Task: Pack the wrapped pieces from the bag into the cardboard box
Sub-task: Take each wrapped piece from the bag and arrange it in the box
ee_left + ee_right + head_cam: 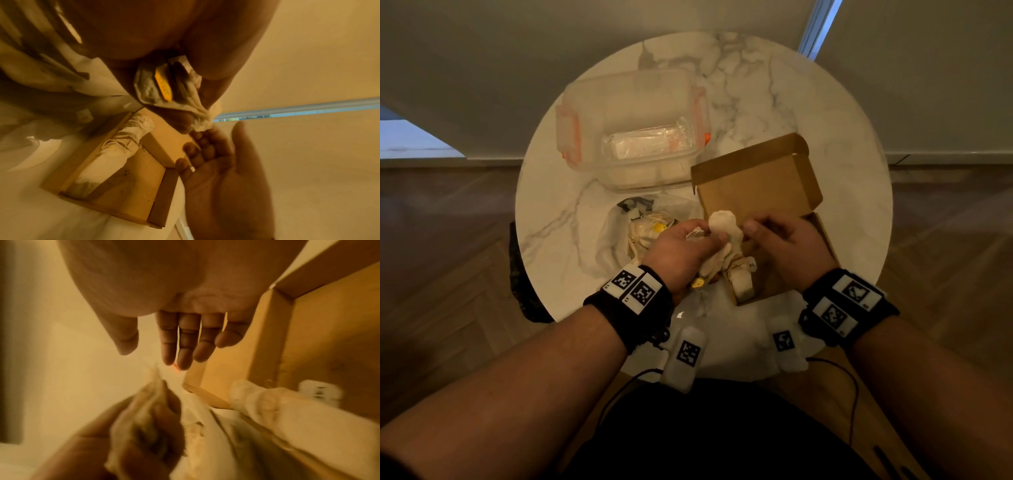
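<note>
Cardboard box [763, 185] lies open; left hand [681, 250] grips 1 wrapped piece [724, 224] (right hand [787, 246] slack, empty).

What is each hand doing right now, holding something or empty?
Left hand: fingers curled round a white wrapped piece, holding it beside the cardboard box.
Right hand: open, fingers relaxed, holding nothing.

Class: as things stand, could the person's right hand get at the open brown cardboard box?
Probably yes: the right hand hovers open and empty over the open brown cardboard box, its lid folded back and nothing covering the opening.
</note>
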Demonstrator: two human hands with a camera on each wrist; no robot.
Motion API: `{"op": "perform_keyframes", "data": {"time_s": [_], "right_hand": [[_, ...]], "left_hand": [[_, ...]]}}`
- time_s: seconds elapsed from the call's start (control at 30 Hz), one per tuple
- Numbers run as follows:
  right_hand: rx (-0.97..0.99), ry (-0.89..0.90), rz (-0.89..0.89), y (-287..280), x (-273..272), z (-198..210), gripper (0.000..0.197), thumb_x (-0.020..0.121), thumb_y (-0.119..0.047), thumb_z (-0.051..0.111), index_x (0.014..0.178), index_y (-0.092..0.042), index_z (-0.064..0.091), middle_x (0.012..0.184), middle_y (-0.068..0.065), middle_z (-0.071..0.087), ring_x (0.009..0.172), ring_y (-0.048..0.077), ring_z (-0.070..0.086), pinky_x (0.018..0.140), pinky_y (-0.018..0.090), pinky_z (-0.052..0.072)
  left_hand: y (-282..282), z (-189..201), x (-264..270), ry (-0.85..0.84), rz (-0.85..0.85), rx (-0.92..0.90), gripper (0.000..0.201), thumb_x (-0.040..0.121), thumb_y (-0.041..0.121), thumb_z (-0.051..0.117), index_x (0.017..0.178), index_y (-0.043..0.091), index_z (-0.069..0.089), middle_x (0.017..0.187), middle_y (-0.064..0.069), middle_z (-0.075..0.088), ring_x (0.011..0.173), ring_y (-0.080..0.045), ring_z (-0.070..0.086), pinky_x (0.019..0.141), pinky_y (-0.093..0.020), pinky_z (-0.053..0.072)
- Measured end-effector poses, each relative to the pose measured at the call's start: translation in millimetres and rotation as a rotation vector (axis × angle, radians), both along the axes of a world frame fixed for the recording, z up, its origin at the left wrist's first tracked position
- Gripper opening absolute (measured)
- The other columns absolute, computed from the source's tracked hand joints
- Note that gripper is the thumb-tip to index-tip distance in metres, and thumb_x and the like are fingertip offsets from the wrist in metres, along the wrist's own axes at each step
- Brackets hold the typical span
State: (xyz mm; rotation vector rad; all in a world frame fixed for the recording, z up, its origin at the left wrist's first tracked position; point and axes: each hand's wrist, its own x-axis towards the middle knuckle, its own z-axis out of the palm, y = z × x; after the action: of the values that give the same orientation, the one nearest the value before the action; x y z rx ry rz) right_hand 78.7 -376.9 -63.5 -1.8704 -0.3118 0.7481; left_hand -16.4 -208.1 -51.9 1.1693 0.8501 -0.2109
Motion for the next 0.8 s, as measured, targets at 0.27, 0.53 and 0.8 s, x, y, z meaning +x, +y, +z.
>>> {"op": "perform_keyframes", "data": {"time_s": [0.27, 0.53, 0.8], "right_hand": [[0.072, 0.055, -0.057, 13.9, 15.3, 26.4, 0.01, 0.094, -0.024, 0.071, 0.103, -0.018, 0.072, 0.092, -0.002, 0.076, 0.084, 0.014, 0.074, 0.068, 0.029, 0.061], [0.098, 0.125, -0.131, -7.1, 12.2, 18.4, 0.007, 0.103, -0.02, 0.058, 0.108, -0.02, 0.062, 0.091, 0.004, 0.078, 0.082, 0.024, 0.076, 0.061, 0.035, 0.062], [-0.32, 0.016, 0.316, -30.5, -4.0, -31.8, 0.021, 0.095, -0.022, 0.069, 0.104, -0.04, 0.062, 0.098, -0.011, 0.072, 0.09, 0.006, 0.067, 0.071, 0.023, 0.055]], "left_hand": [[0.3, 7.4, 4.6, -0.032, -0.086, 0.004, 0.016, 0.089, 0.011, 0.077, 0.104, 0.013, 0.072, 0.099, -0.021, 0.076, 0.08, -0.031, 0.072, 0.074, -0.046, 0.06], [8.2, -4.4, -7.5, 0.09, 0.041, -0.025, 0.018, 0.093, 0.01, 0.072, 0.11, 0.006, 0.068, 0.09, -0.021, 0.071, 0.065, -0.025, 0.067, 0.047, -0.028, 0.053], [9.5, -9.0, -14.2, 0.148, 0.08, -0.02, 0.015, 0.096, 0.019, 0.071, 0.109, 0.012, 0.07, 0.11, -0.026, 0.072, 0.083, -0.033, 0.069, 0.049, -0.029, 0.054]]}}
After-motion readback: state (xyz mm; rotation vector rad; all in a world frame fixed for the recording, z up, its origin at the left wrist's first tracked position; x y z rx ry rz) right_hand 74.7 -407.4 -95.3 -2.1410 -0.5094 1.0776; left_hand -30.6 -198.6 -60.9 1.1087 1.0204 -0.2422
